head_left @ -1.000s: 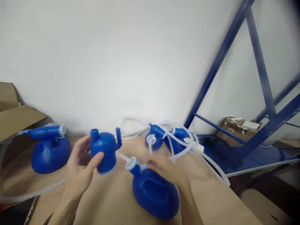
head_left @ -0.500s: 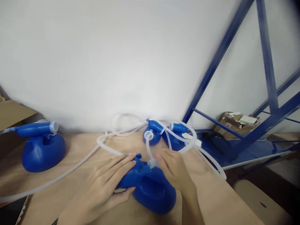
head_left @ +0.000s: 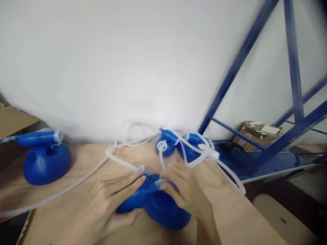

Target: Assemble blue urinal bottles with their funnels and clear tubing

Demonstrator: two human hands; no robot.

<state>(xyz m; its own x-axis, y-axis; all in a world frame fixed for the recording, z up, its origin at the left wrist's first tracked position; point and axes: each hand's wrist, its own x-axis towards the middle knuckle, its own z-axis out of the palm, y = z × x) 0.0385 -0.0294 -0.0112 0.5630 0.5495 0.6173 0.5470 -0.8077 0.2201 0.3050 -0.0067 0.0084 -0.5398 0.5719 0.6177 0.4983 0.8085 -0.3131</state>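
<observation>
Left hand (head_left: 112,200) curled around a blue funnel piece (head_left: 133,199), fingers (head_left: 127,182) laid along its top, thumb underneath. Right hand (head_left: 182,190) closed over the neck of a blue bottle (head_left: 166,211), fingertips pinching the pale collar (head_left: 159,183) where funnel met bottle. Both parts pressed together low in the middle of the view, the bottle resting on the tabletop just ahead of the wrists. Clear tubing (head_left: 120,161) looped away from the funnel's top, one run trailing left across the wood toward the edge, other coils heaped farther back.

Behind the hands, near the wall, two more blue bottles (head_left: 189,149) lying close together, tangled in tubing and small white tags. Well to the left, another assembled blue bottle (head_left: 47,163) sitting upright with its funnel pointing right.

Table (head_left: 81,160) of bare light plywood, matte, pushed against a plain white wall (head_left: 127,61). At far left, a cardboard box flap (head_left: 12,119). To the right, a blue metal shelving frame (head_left: 255,37) with slanted struts, a low blue shelf (head_left: 281,166) carrying small cardboard boxes (head_left: 255,134) and a dark cable. At lower right, a tan stool or box top (head_left: 283,217), partly cut off.
</observation>
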